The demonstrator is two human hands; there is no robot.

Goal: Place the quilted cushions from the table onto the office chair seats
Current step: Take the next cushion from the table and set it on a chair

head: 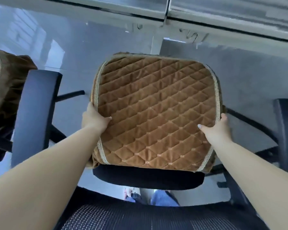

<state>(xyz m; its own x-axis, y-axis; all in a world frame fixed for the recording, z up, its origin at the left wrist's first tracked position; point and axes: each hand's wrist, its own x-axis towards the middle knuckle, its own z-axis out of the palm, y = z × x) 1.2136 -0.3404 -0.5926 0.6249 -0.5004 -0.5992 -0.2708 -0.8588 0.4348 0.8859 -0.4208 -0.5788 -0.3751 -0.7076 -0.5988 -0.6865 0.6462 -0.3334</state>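
A brown quilted cushion (155, 112) with pale braided trim lies over the black seat (148, 178) of an office chair in the middle of the view; only the seat's near edge shows below it. My left hand (95, 118) grips the cushion's left edge, thumb on top. At the right edge my right hand (218, 127) holds it the same way. The chair's mesh backrest (140, 216) runs along the bottom of the view, between me and the seat. A second brown cushion (5, 83) covers another chair at the far left.
Black armrests stand on both sides: one at the left (35, 113), one at the right (286, 135). Chair base legs (70, 95) reach over the glossy grey floor (90, 55). A light-coloured wall base or table edge (223, 17) crosses the top.
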